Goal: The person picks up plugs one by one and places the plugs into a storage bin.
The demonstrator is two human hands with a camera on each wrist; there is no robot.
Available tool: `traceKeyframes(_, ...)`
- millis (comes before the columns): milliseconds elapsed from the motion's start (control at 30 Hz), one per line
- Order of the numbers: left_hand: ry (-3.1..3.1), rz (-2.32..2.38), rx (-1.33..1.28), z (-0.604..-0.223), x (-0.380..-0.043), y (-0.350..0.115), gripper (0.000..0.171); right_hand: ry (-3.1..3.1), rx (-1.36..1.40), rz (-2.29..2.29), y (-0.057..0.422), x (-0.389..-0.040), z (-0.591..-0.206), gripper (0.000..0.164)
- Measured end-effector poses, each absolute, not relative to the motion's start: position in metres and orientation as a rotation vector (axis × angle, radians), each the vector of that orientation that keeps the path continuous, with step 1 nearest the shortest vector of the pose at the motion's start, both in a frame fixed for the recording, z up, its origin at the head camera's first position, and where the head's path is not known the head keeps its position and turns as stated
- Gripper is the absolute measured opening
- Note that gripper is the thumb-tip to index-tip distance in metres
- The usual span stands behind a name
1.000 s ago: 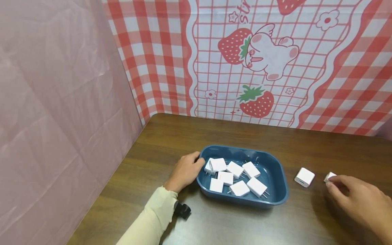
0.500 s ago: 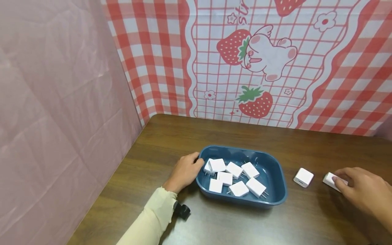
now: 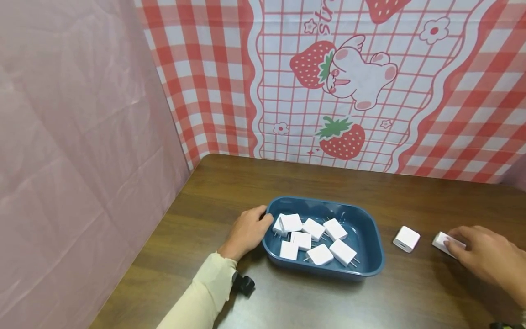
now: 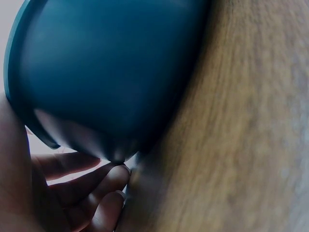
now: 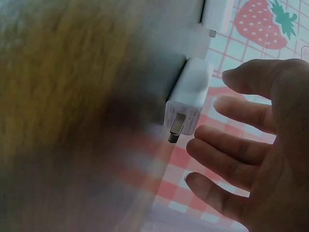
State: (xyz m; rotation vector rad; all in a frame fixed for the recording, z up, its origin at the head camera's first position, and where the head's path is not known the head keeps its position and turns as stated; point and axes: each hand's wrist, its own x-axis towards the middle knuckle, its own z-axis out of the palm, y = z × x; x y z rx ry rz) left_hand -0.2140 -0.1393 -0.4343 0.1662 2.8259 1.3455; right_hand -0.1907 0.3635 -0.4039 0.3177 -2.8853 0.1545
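My left hand (image 3: 246, 232) grips the left end of a blue plastic bin (image 3: 371, 269), thumb at the rim. In the left wrist view its curled fingers (image 4: 108, 183) lie against the outer wall, low by the table. Several white plug-in chargers (image 3: 319, 254) with metal prongs lie in the bin. My right hand (image 3: 489, 253) is beside a white charger (image 3: 441, 242) on the table at the right, overlapping its near end in the head view. The right wrist view shows this charger (image 5: 190, 89) with its prongs toward me, thumb and fingers spread and apart from it.
Another white charger (image 3: 407, 239) lies on the wooden table (image 3: 230, 183) between the bin and my right hand. A strawberry-print checked cloth (image 3: 222, 82) hangs behind the table, and a pink cloth (image 3: 82, 160) hangs at the left.
My right hand's fingers have drawn back from the right-hand charger, so more of it shows. My left hand stays at the bin's left end.
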Motion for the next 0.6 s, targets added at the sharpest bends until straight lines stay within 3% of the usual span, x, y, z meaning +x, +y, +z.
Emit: traceKeyframes(600, 2.812, 1.344, 0.144, -0.4334, -0.2139, -0.1391, 0.044, -2.995, 0.337, 0.139, 0.3682, -0.1961, -0.4055, 0.032)
